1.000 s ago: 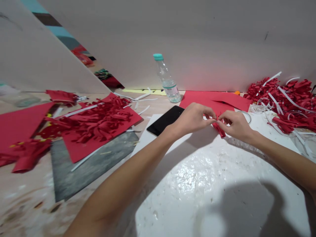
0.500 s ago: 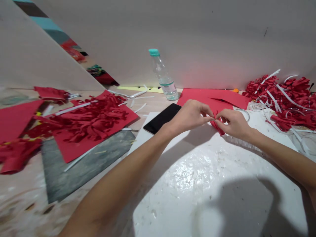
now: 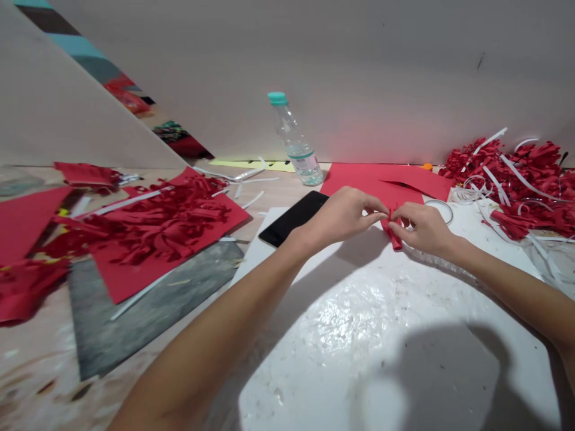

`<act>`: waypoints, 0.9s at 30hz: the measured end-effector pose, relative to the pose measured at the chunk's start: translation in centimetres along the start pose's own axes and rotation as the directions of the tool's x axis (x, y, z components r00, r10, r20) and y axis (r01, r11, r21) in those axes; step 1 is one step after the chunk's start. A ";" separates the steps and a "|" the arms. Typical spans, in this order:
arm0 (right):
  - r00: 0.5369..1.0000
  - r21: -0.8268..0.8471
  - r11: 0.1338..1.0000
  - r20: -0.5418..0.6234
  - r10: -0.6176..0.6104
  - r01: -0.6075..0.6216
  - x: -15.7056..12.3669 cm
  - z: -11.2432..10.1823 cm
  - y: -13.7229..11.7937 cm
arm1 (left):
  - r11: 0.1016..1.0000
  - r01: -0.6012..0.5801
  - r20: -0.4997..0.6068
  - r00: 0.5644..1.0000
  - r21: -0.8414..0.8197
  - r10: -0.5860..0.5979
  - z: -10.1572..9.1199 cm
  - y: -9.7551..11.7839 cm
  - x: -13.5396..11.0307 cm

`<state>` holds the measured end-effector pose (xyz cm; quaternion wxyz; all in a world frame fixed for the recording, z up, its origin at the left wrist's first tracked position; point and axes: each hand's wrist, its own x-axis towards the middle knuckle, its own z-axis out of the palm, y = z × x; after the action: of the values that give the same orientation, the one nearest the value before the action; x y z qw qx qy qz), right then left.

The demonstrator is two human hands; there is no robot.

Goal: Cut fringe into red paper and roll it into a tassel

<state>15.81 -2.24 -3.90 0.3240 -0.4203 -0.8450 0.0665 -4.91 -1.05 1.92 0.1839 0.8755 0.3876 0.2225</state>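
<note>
Over the far part of a white board [image 3: 386, 335], both my hands meet on a small rolled piece of fringed red paper [image 3: 393, 234]. My left hand [image 3: 345, 214] pinches its top end with thumb and fingertips. My right hand [image 3: 422, 227] grips the same roll from the right, fingers curled round it. The roll hangs tilted just above the board. A black phone [image 3: 294, 218] lies flat beside my left wrist.
A clear water bottle [image 3: 294, 142] with a teal cap stands by the back wall. Red paper sheets [image 3: 386, 179] lie behind my hands. Heaps of cut red fringe sit on a red sheet at left [image 3: 166, 224] and at far right [image 3: 525, 179], mixed with white strips. A grey mat [image 3: 148, 305] lies left.
The hands stay together on the red roll, which has turned slightly and sits more upright. The view has drifted a little, shifting everything leftward.
</note>
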 end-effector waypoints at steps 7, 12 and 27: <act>1.000 0.012 1.000 -0.017 0.004 -0.004 0.0 0.1 0.1 | 0.997 -0.042 0.035 0.999 0.063 0.040 0.1 -0.3 -0.2; 1.000 0.010 1.000 -0.017 0.007 -0.007 0.0 0.2 0.1 | 0.997 0.037 -0.084 0.996 0.070 -0.031 0.3 -0.3 -0.1; 1.000 0.010 1.000 -0.006 0.023 -0.023 0.0 0.3 0.1 | 0.992 -0.044 0.010 0.999 0.119 0.044 0.2 -1.0 0.0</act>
<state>15.73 -2.12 -4.16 0.3280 -0.4287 -0.8386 0.0730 -5.42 -0.48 1.26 0.1275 0.8940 0.3802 0.1999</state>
